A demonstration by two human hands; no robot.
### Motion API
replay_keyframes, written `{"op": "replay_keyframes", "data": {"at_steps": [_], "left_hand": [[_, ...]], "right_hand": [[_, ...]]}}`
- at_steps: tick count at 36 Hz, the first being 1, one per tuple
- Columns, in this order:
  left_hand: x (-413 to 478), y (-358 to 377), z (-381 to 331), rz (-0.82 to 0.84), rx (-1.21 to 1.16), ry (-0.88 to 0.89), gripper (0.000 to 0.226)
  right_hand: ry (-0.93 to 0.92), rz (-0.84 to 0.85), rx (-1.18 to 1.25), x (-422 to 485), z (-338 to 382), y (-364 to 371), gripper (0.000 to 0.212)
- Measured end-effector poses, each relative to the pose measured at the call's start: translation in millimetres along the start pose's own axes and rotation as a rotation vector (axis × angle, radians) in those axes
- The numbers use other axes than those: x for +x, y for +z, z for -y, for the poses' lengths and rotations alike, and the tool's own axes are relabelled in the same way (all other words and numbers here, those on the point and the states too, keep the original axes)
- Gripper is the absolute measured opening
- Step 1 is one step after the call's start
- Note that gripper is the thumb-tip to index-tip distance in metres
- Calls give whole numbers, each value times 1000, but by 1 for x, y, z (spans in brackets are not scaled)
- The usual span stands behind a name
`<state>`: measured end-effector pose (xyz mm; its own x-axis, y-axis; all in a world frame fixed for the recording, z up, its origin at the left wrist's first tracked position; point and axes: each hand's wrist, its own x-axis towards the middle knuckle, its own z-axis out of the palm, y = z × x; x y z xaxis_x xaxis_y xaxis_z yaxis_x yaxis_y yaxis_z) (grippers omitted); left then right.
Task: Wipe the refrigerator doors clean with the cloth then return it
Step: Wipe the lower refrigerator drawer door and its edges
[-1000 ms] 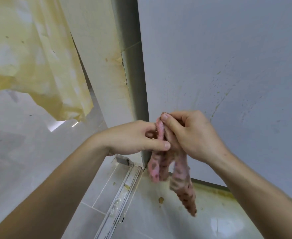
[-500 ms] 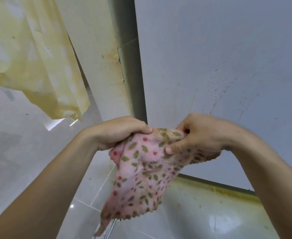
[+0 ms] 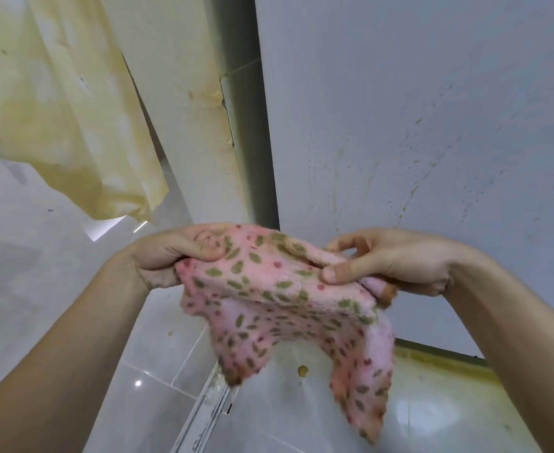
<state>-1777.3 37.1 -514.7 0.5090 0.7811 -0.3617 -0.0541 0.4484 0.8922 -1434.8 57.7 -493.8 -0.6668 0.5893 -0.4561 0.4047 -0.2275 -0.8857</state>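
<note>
While stretched: cloth (image 3: 278, 299), pink, leaf-print, no writing.
Left hand (image 3: 174, 253): fingers clamp its left edge.
Right hand (image 3: 390, 259): fingers pinch right edge.
Refrigerator door (image 3: 416, 125): spattered.

The refrigerator door (image 3: 416, 109) lies open to reach above the spread cloth (image 3: 285, 308).

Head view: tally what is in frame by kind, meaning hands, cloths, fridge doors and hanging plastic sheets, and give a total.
Hands: 2, left and right, both gripping the cloth
Cloth: 1, pink with a green and red pattern
Fridge door: 1, grey and spattered
Plastic sheet: 1, yellowish, hanging at left
Total: 5
</note>
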Motion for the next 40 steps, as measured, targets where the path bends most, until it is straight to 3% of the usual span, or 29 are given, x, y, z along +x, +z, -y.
{"op": "replay_keyframes", "data": {"at_steps": [3,6,8,11,13,15,19,23,26,29,31,35,40], "left_hand": [[3,-7,6,-94,-99,68,70],[9,-10,5,-199,-125,82,44],[11,-10,4,-268,-62,34,33],[11,-9,3,-321,82,-66,35],[11,-8,3,-345,124,-122,34],[10,-6,2,-385,153,-183,40],[8,-9,-2,-505,294,-330,78],[4,-14,-1,-459,208,-402,83],[-1,-18,-2,-435,135,-360,75],[-6,-24,-5,-414,133,-309,79],[-9,-28,-7,-373,255,-340,95],[-10,-27,-14,-322,459,-426,80],[-9,-24,-19,-343,657,-429,66]], "right_hand": [[-58,87,225,8,-10,-1,63],[-61,138,247,13,-15,-1,62],[-46,107,192,17,-17,0,46],[2,29,167,22,-18,3,12],[29,-60,169,24,-19,5,10],[32,-163,175,28,-20,6,20],[14,-270,188,36,-23,12,30],[0,-177,376,43,-30,19,44],[-22,-147,520,45,-36,21,24],[-8,-240,543,48,-42,17,67],[-4,-275,454,47,-41,18,73],[-28,-344,371,45,-40,20,64],[-84,-592,181,44,-42,23,30]]}}
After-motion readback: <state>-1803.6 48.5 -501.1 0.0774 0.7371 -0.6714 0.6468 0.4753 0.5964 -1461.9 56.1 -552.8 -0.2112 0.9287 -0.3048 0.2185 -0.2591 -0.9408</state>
